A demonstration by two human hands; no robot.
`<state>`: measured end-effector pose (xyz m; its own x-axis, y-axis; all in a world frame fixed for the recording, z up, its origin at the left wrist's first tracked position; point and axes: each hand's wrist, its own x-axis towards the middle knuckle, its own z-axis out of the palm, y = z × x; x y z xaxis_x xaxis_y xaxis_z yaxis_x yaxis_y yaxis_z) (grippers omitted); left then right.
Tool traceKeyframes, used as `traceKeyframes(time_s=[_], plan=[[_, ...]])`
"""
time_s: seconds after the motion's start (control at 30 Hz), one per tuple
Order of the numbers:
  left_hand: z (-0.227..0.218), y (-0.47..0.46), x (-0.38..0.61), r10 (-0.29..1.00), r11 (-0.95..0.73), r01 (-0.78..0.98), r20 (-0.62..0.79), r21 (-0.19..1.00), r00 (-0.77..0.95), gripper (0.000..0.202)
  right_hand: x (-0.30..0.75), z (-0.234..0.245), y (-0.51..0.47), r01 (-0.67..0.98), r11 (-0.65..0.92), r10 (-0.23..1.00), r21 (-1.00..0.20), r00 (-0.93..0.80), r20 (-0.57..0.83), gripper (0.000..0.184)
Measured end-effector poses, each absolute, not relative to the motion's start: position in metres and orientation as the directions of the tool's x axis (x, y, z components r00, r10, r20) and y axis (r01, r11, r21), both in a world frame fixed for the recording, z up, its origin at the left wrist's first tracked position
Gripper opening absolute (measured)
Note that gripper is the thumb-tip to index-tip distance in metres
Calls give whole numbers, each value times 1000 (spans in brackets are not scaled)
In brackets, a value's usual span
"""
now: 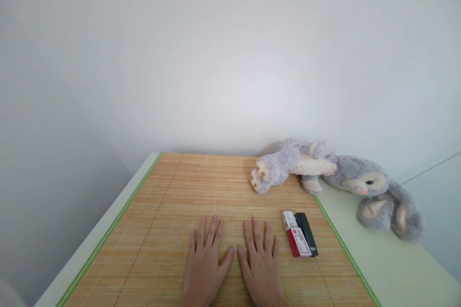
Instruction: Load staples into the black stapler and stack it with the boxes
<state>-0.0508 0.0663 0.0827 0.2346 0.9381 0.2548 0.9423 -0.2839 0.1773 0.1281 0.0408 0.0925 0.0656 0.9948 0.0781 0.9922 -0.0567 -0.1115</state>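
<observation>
My left hand [205,261] lies flat, palm down, on a bamboo mat [162,230], its fingers spread and holding nothing. Beside it, my right hand [261,261] rests the same way, with a small gap between the two thumbs. Just right of my right hand sits a black stapler [307,234]. Against the stapler's left side are a red and white small box [298,243] and a smaller white box [289,219], lying end to end.
A grey plush rabbit [288,160] lies on its side along the back right, partly on the mat and partly on the pale table [374,259]. A white wall [230,57] rises behind the table's back edge. Green trim [115,223] borders the mat.
</observation>
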Motion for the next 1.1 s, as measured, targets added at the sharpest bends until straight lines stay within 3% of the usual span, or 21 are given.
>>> traceKeyframes(time_s=[0.27,1.1], plan=[[83,67,-49,943,-287,929,240,236,230,73,129,96,39,986,-12,999,-168,17,29,62],[84,63,-40,947,-267,943,237,201,217,71,133,100,35,981,-42,999,-190,46,17,64]])
